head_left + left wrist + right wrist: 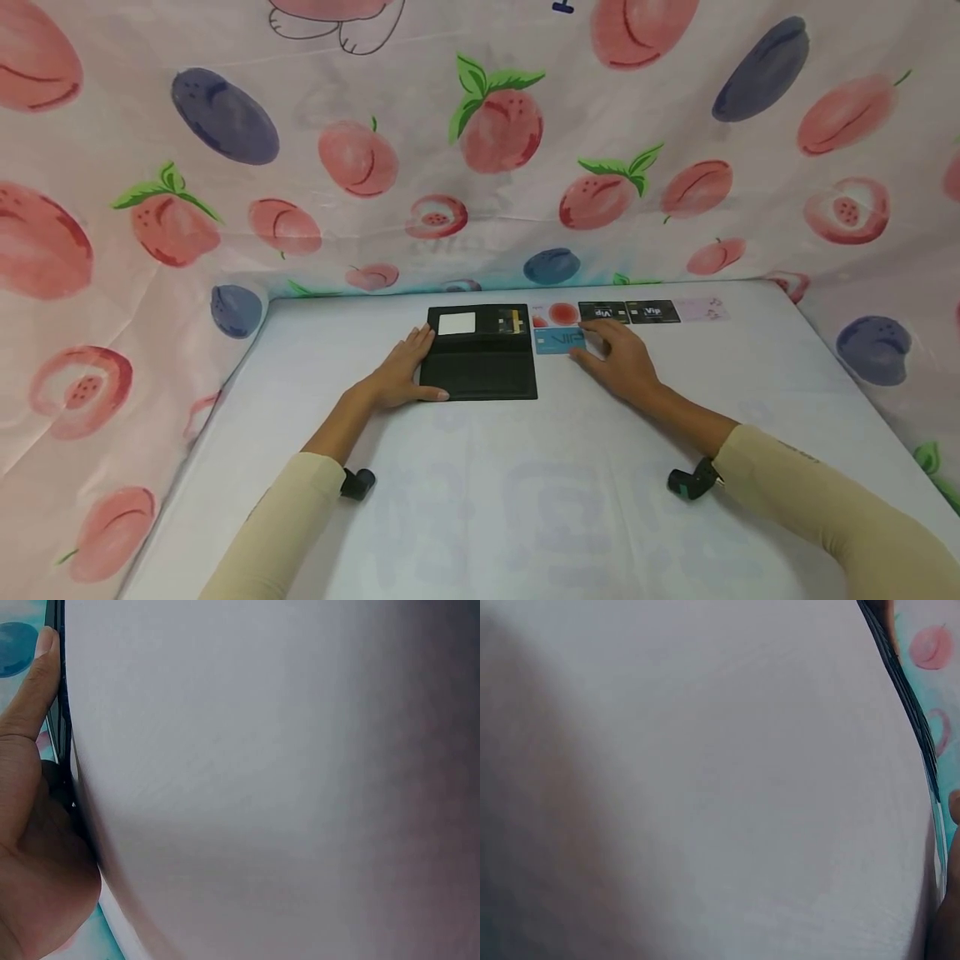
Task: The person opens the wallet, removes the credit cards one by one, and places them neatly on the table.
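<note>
An opened black wallet (480, 375) lies flat on the table, with a white card (457, 323) and a dark card with gold (510, 322) showing in its upper half. On the wallet's left edge rests my left hand (397, 371), fingers straight and thumb along the lower corner. My right hand (618, 358) holds a blue VIP card (558, 341) at its right end, the thumb by the lower corner and a finger by the upper one. This card lies just right of the wallet. The wrist views show mostly white tabletop and parts of the hands.
Along the table's back edge, right of the wallet, lie a card with red fruit (562, 313), two black VIP cards (654, 312) and a pale pink card (705, 309). A fruit-patterned cloth (510, 225) hangs behind the white table (525, 500).
</note>
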`<state>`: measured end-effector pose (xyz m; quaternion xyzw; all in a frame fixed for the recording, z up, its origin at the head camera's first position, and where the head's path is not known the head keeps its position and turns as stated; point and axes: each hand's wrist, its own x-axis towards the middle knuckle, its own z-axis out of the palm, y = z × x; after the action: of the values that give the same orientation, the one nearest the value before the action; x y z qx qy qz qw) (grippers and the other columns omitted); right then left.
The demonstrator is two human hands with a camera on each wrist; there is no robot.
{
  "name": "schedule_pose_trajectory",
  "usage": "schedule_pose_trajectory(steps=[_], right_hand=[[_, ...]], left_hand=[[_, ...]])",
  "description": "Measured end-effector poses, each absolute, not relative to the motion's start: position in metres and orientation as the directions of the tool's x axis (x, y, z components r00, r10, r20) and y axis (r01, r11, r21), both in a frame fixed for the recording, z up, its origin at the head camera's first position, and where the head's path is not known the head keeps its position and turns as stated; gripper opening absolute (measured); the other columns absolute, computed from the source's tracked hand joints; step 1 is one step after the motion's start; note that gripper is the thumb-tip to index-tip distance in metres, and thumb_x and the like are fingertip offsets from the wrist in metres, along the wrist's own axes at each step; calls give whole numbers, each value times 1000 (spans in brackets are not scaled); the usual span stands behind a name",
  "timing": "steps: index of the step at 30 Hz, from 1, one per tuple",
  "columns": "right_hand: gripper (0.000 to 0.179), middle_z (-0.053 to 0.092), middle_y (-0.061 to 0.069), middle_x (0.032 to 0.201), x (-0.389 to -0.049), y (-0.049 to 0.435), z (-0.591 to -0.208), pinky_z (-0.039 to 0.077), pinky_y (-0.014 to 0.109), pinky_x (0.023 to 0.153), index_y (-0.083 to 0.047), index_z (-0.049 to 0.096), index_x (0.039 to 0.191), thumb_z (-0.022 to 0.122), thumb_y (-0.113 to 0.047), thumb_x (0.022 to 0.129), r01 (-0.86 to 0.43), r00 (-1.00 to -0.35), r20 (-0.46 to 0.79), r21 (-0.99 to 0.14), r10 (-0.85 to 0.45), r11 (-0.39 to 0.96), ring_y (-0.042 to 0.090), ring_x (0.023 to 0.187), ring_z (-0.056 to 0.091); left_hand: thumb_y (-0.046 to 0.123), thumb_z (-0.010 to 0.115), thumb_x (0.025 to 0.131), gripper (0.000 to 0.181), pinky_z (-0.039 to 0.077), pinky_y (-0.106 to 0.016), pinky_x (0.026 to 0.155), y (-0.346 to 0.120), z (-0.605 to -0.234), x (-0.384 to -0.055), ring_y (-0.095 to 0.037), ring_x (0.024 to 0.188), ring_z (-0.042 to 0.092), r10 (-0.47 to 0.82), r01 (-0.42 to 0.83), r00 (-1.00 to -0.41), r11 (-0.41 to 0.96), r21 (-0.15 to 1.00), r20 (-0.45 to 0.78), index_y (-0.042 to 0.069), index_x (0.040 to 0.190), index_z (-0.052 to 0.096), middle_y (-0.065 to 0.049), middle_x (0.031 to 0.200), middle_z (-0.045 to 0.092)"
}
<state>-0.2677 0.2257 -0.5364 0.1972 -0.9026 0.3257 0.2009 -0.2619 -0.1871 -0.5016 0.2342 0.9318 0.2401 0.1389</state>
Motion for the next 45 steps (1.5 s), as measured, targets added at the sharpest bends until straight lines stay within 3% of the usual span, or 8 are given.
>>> schedule_pose_trajectory(steps=[4,10,19,28,34,40,45], right_hand=[[50,68,12,130,-267,224,-534,50,38,69,-6,71,132,87,-29,90,-481,-847,481,-514,-226,710,23,87,59],[52,69,14,132,-268,217,-530,58,47,84,-4,71,132,87,-31,90,-471,-858,459,-521,-231,711,30,106,62],[56,68,14,130,-271,205,-522,49,44,76,-4,70,135,88,-31,88,-462,-872,417,-531,-255,711,28,91,56],[59,64,19,140,-273,194,-515,55,52,93,-5,69,136,88,-33,88,-452,-885,371,-544,-281,707,35,120,59],[59,62,18,143,-275,187,-511,47,59,105,-5,69,137,88,-32,88,-455,-887,354,-568,-296,685,39,133,53],[59,65,15,139,-281,177,-509,49,57,100,-7,70,137,88,-34,87,-480,-875,359,-566,-324,671,36,126,54],[60,66,15,137,-285,169,-508,36,60,116,-3,70,135,90,-33,86,-510,-858,374,-549,-351,663,37,134,51]], left_hand=[[46,83,91,118,1,-52,128,-186,-501,-261,-36,161,-4,504,372,-851,775,511,-145,-3,167,7,-19,175,0],[46,83,90,118,1,-52,128,-185,-500,-260,-35,161,-5,502,371,-852,780,503,-149,-3,167,7,-19,175,0],[46,84,90,118,1,-52,128,-187,-500,-260,-36,161,-5,497,365,-854,785,500,-156,-3,166,7,-19,175,-1],[46,83,90,118,1,-52,128,-187,-501,-261,-35,161,-5,497,366,-855,782,504,-151,-3,167,7,-19,175,-1],[46,84,90,118,1,-52,128,-187,-501,-261,-36,160,-4,507,382,-852,774,505,-132,-4,166,8,-19,175,1],[46,84,89,119,2,-53,128,-188,-502,-262,-37,160,-3,510,387,-851,772,504,-127,-5,166,9,-20,175,2],[47,84,90,119,2,-52,128,-187,-503,-262,-37,160,-3,510,384,-851,768,512,-126,-5,166,9,-20,175,1]])
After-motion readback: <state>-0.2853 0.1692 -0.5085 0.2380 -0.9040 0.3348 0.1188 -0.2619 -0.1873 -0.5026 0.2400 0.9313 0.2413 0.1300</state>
